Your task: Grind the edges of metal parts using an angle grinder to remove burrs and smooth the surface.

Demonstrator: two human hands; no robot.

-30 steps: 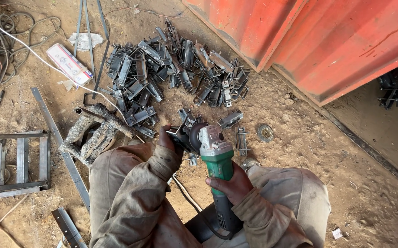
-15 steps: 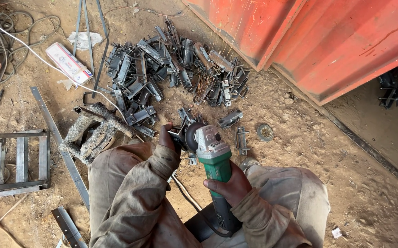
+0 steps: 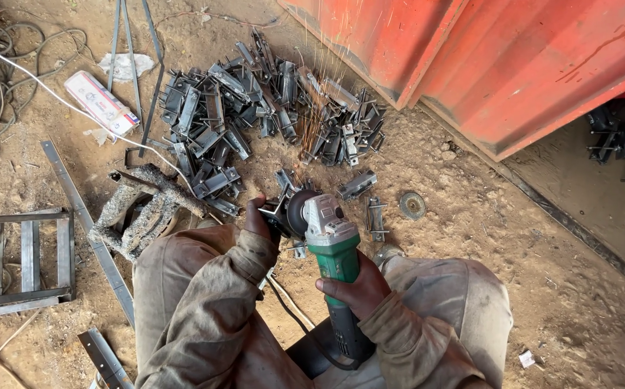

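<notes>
My right hand grips the green body of an angle grinder that points away from me. Its dark disc sits against a small metal bracket, and my left hand holds that bracket down on the dirt. A fan of sparks flies up and away over the ground. Just beyond lies a big pile of dark metal brackets. Both my sleeves are dusty brown, and my knees frame the grinder.
A red metal container wall runs along the upper right. A loose grinding disc and two single brackets lie right of the grinder. At left are a welded steel frame, a rough crusted metal stand, cables and a flat white box.
Sparks now stream from the disc toward the bracket pile; none showed before. The grinder and both hands have stayed in nearly the same place.
</notes>
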